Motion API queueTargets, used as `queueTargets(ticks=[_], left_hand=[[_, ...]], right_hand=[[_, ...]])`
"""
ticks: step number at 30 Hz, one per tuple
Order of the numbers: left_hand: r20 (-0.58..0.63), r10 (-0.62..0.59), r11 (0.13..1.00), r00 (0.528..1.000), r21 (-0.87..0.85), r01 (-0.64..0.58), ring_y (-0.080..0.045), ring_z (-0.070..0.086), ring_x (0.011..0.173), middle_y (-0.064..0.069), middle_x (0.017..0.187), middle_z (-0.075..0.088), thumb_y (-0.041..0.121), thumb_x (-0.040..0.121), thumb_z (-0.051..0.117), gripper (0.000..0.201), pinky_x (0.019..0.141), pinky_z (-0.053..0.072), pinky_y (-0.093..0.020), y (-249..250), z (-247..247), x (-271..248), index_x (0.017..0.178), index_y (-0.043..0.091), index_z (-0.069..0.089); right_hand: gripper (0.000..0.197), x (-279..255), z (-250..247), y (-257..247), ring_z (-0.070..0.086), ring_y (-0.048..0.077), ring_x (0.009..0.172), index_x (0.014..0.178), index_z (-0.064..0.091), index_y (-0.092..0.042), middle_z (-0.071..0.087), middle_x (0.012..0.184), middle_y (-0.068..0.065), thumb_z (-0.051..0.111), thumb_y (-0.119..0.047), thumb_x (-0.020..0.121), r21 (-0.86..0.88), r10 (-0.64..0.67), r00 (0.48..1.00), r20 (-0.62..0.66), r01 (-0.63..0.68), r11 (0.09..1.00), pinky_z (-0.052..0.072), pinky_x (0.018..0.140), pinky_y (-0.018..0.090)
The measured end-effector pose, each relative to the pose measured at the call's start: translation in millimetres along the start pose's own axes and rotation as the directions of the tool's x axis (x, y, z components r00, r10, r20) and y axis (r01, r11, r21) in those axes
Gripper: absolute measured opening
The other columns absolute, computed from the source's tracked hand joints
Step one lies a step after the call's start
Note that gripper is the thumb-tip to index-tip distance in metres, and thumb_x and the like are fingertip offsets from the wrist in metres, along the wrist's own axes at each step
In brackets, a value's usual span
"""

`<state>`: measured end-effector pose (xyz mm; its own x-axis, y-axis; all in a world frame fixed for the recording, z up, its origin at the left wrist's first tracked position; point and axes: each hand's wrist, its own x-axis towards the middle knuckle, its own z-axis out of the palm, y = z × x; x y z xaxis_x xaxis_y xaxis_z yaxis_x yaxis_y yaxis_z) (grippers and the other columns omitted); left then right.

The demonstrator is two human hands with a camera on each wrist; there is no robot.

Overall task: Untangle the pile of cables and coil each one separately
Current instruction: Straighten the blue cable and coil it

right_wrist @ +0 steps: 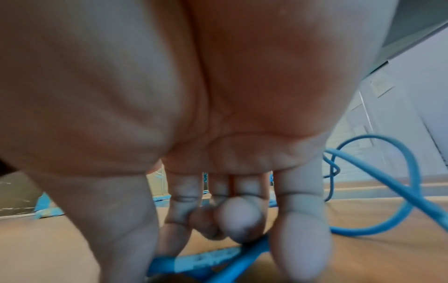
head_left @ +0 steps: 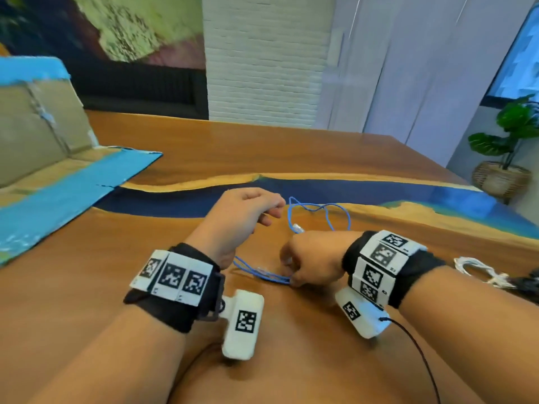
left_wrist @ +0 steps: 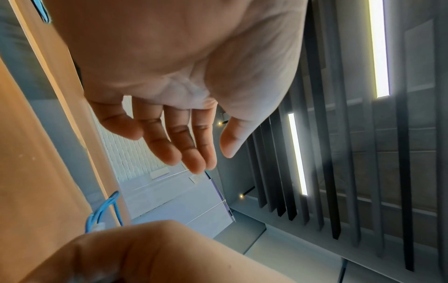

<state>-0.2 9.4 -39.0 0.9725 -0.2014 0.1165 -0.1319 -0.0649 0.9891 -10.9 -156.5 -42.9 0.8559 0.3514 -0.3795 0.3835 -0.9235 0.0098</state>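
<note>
A thin blue network cable (head_left: 320, 209) lies in loose loops on the wooden table (head_left: 291, 147), with one clear plug (head_left: 299, 228) near its middle. My right hand (head_left: 291, 279) is down on the table and pinches a bundle of its strands (head_left: 271, 277); the right wrist view shows the fingertips (right_wrist: 240, 226) curled onto the blue cable (right_wrist: 218, 256). My left hand (head_left: 271, 214) hovers just left of the loops, fingers relaxed. In the left wrist view the palm (left_wrist: 213, 160) is bare and holds nothing, and the blue cable (left_wrist: 104, 212) shows below it.
A coiled white cable (head_left: 478, 271) and a dark cable (head_left: 529, 282) lie at the table's right edge. An open cardboard box with blue flaps (head_left: 58, 182) takes up the left side. A potted plant (head_left: 507, 147) stands beyond the right corner.
</note>
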Motion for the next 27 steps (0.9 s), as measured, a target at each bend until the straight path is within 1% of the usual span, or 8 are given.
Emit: queueTargets(ticks=[4, 7, 9, 12, 16, 19, 23, 27], left_hand=[[-0.041, -0.036, 0.999, 0.999, -0.009, 0.036, -0.003, 0.062, 0.093, 0.009, 0.101, 0.072, 0.028, 0.094, 0.070, 0.011, 0.070, 0.039, -0.018, -1.9, 2.6, -0.9, 0.098, 0.021, 0.078], [-0.115, -0.038, 0.996, 0.993, -0.090, 0.027, -0.004, 0.060, 0.101, 0.003, 0.114, 0.065, 0.027, 0.092, 0.073, 0.026, 0.074, 0.041, -0.024, -4.3, 2.8, 3.0, 0.118, 0.026, 0.069], [-0.142, -0.055, 0.989, 0.988, -0.146, 0.034, -0.009, 0.064, 0.103, 0.008, 0.106, 0.069, 0.028, 0.095, 0.069, 0.026, 0.081, 0.043, -0.031, -4.4, 4.4, 3.5, 0.120, 0.029, 0.066], [-0.052, -0.068, 0.984, 0.996, -0.168, 0.059, -0.023, 0.072, 0.104, 0.004, 0.099, 0.078, 0.033, 0.104, 0.054, 0.023, 0.084, 0.047, -0.037, -4.3, 9.2, -0.3, 0.111, 0.023, 0.073], [-0.117, -0.079, 0.970, 0.990, -0.240, 0.049, -0.027, 0.074, 0.080, 0.000, 0.051, 0.047, 0.034, 0.110, 0.040, 0.044, 0.076, 0.046, -0.035, -2.3, 3.5, 0.7, 0.088, 0.011, 0.070], [-0.181, -0.067, 0.924, 0.981, -0.383, -0.007, -0.021, 0.056, 0.057, 0.002, 0.052, 0.026, 0.032, 0.109, 0.042, 0.040, 0.076, 0.043, -0.038, -0.7, -5.8, 4.9, 0.088, 0.010, 0.067], [-0.150, -0.041, 0.903, 0.988, -0.429, -0.028, -0.016, 0.029, 0.052, 0.003, 0.061, 0.021, 0.027, 0.107, 0.047, 0.030, 0.062, 0.042, -0.033, 2.8, -1.5, 1.0, 0.114, 0.008, 0.069], [-0.106, -0.013, 0.916, 0.994, -0.401, -0.031, -0.017, 0.012, 0.055, 0.002, 0.064, 0.014, 0.026, 0.108, 0.042, 0.027, 0.049, 0.027, -0.029, 4.0, 8.7, -4.4, 0.112, 0.010, 0.064]], right_hand=[[0.005, -2.8, -6.6, 19.3, 0.059, 0.023, 0.086, 0.095, 0.060, -0.019, 0.063, 0.088, -0.003, 0.056, -0.022, 0.097, 0.087, 0.049, 0.991, -0.125, -0.039, 0.995, 0.043, 0.070, 0.032], [0.009, -4.5, -14.9, 32.7, 0.062, 0.013, 0.072, 0.093, 0.058, -0.017, 0.070, 0.083, -0.002, 0.055, -0.016, 0.101, 0.438, 0.127, 0.877, -0.463, 0.102, 0.893, 0.047, 0.067, 0.029], [0.012, -5.8, -16.2, 32.6, 0.058, 0.012, 0.058, 0.092, 0.060, -0.013, 0.072, 0.076, 0.002, 0.055, -0.010, 0.103, 0.712, 0.256, 0.766, -0.590, 0.343, 0.613, 0.051, 0.061, 0.029], [0.010, -6.8, -11.1, 21.9, 0.058, 0.019, 0.057, 0.096, 0.060, -0.009, 0.074, 0.080, 0.010, 0.054, -0.008, 0.103, 0.801, 0.358, 0.719, -0.595, 0.568, 0.191, 0.057, 0.061, 0.032], [0.009, -7.4, 2.4, 28.8, 0.056, 0.018, 0.057, 0.099, 0.058, -0.010, 0.076, 0.087, 0.012, 0.052, -0.012, 0.105, 0.741, 0.525, 0.662, -0.536, 0.666, -0.084, 0.056, 0.061, 0.034], [0.011, -8.9, 12.6, 44.7, 0.053, 0.015, 0.052, 0.099, 0.060, -0.009, 0.073, 0.081, 0.008, 0.053, -0.015, 0.105, 0.734, 0.596, 0.685, -0.420, 0.642, -0.221, 0.057, 0.057, 0.032], [0.015, -0.4, 28.1, 45.4, 0.066, 0.020, 0.069, 0.093, 0.070, -0.007, 0.073, 0.083, 0.009, 0.058, -0.012, 0.102, 0.810, 0.560, 0.723, -0.404, 0.568, -0.149, 0.061, 0.073, 0.033], [0.018, 7.7, 35.0, 36.6, 0.070, 0.002, 0.088, 0.100, 0.075, -0.021, 0.077, 0.102, -0.001, 0.064, -0.007, 0.097, 0.859, 0.408, 0.756, -0.511, 0.441, 0.258, 0.053, 0.076, 0.020]])
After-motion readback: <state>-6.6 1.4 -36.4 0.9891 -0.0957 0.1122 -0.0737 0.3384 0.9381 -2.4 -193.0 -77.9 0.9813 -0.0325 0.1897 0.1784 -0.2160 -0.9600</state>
